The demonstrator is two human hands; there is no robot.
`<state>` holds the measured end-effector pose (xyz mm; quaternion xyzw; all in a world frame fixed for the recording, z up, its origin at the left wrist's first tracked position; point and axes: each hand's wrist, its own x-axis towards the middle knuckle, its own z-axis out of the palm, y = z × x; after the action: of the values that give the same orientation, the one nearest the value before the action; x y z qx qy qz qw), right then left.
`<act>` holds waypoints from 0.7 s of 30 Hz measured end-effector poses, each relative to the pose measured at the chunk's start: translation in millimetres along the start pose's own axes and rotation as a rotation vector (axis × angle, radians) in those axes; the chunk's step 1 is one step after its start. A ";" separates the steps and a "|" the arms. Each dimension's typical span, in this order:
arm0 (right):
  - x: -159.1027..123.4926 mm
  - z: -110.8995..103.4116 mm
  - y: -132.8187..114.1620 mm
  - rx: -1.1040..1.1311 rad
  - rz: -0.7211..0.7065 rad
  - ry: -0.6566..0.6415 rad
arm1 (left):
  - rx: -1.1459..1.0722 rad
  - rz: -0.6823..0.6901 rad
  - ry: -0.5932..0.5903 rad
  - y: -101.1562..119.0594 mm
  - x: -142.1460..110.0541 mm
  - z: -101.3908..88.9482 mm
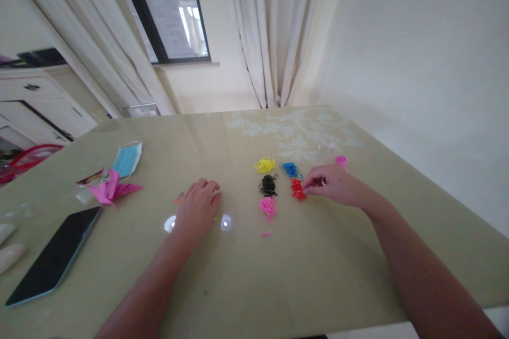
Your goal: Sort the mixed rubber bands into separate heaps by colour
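Small piles of thin, coloured pieces, which look like little rubber bands, lie mid-table: a yellow pile (265,164), a blue pile (290,169), a black pile (268,185), a red pile (298,189) and a pink pile (268,207). My right hand (328,183) reaches the red pile's right edge, thumb and forefinger pinched together; what is between them, if anything, is too small to make out. Palm down, my left hand (199,202) rests on the table with fingers apart. A few loose coloured pieces (180,197) show beside it, partly hidden.
A stray pink piece (266,234) lies in front of the pink pile. Behind my right hand is a pink cap-like thing (341,160). To the left are a tablet (55,254), a pink folded paper shape (112,189) and a blue mask (127,160). A wall (429,79) borders the right.
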<state>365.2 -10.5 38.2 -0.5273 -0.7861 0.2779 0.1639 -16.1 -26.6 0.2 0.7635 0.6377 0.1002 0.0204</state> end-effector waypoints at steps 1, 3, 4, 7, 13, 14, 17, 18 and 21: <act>0.5 0.9 -0.1 -0.006 0.003 0.004 | -0.018 0.003 0.017 -0.1 0.2 0.4; 1.5 2.3 -0.6 -0.018 0.007 0.006 | -0.054 0.006 0.048 -0.6 0.5 1.1; 1.9 2.9 -0.9 -0.026 0.009 0.006 | -0.073 0.002 0.063 -0.8 0.6 1.3; 3.3 3.9 -1.2 -0.042 0.010 0.005 | -0.145 -0.006 0.090 -0.3 0.8 0.9; 3.9 4.5 -1.3 -0.071 0.032 0.006 | -0.263 -0.005 0.123 3.1 2.0 -2.0; 3.7 4.5 -1.6 -0.072 0.035 0.006 | -0.279 -0.003 0.130 3.2 2.2 -2.2; 3.1 4.1 -2.7 -0.084 0.043 0.006 | -0.321 0.009 0.151 2.2 2.5 -1.8; 2.9 3.9 -3.2 -0.091 0.044 0.006 | -0.332 0.012 0.159 1.7 2.5 -1.4; 2.6 3.4 -5.0 -0.109 0.037 0.010 | -0.369 0.028 0.174 0.4 2.3 0.0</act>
<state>358.7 -10.4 38.5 -0.5515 -0.7892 0.2349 0.1338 -15.3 -24.4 0.6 0.7441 0.5971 0.2812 0.1032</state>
